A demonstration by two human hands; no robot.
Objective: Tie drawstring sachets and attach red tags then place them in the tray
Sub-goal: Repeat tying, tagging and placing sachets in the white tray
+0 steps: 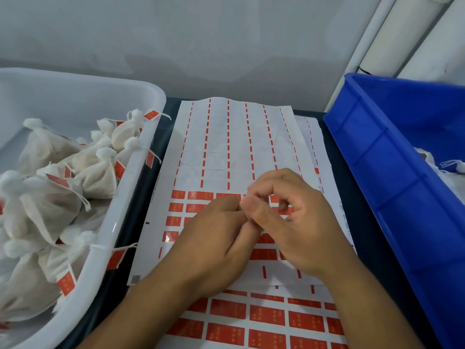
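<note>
Dark tabletop (370, 222) runs out from a pale wall, and on it lies a white label sheet (241, 147), its upper part stripped to thin red slivers, with rows of red tags (227, 308) left lower down. Both hands meet over the middle of this sheet. On the left hand (214, 248) the fingers are curled and their tips are tucked against the right hand (292, 222), whose thumb and bent fingers close together at the meeting point; whether a tag is pinched between them cannot be told. Tied white sachets (63, 187) with red tags on their strings lie piled in a white tray (141, 137) just left of the sheet, well apart from the hands. To the right stands a blue bin (392, 172) holding more white cloth.
</note>
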